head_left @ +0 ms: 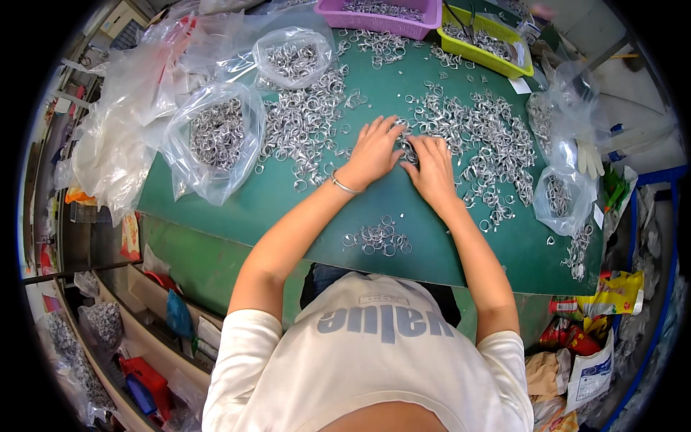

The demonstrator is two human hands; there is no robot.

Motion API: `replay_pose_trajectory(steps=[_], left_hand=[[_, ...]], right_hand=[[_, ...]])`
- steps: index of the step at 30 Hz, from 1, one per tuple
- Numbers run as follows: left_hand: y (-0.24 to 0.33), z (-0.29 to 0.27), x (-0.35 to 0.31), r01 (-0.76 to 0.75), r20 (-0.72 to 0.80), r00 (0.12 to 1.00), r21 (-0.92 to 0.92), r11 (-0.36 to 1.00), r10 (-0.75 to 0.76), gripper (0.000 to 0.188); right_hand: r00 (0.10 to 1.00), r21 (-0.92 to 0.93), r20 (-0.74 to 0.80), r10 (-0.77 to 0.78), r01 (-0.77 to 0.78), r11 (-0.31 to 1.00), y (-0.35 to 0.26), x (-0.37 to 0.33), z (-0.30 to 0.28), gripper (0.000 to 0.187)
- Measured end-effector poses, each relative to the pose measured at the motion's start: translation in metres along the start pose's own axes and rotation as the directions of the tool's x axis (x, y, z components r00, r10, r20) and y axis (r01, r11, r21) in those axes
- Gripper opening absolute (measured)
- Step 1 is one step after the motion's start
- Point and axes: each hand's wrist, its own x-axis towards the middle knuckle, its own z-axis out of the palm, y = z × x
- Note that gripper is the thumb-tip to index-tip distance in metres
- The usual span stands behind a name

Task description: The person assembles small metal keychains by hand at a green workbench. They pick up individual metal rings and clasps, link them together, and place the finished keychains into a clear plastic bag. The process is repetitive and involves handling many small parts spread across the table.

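Observation:
Loose silver metal rings lie in heaps on a green table (389, 198). Over the near edge of the right-hand heap (497, 133), my left hand (371, 155) reaches in with its fingers stretched and slightly apart. Close beside it, my right hand (432, 171) lies over rings, fingers extended and thumb toward the left hand. A few rings show between the two hands; those under the fingers are hidden. Left of my hands spreads another heap (302, 126). Nearer my body sits a small separate group of rings (379, 236).
Two clear plastic bags of rings (241, 183) (317, 47) stand at the left, beside crumpled plastic sheeting (115, 122). A purple basket (410, 27) and a yellow-green basket (497, 63) hold rings at the back. More bagged rings (558, 198) and a white glove (590, 158) lie right.

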Motion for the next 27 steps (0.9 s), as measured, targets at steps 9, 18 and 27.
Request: replay_pose_trajectory(steps=[9, 18, 27], left_hand=[[-0.007, -0.024, -0.035, 0.292, 0.057, 0.952, -0.453, 0.842, -0.299, 0.018], [-0.032, -0.048, 0.0, 0.437, 0.08, 0.765, -0.793, 0.424, -0.639, 0.046], [0.015, -0.025, -0.02, 0.028, 0.044, 0.999, 0.085, 0.996, -0.032, 0.033]], right_hand=[[0.818, 0.791, 0.315, 0.481, -0.506, 0.344, 0.027, -0.019, -0.039, 0.013], [0.931, 0.006, -0.216, 0.295, -0.301, 0.954, 0.045, -0.009, -0.063, 0.016], [0.991, 0.135, -0.058, -0.118, 0.125, 0.983, 0.001, 0.007, -0.015, 0.019]])
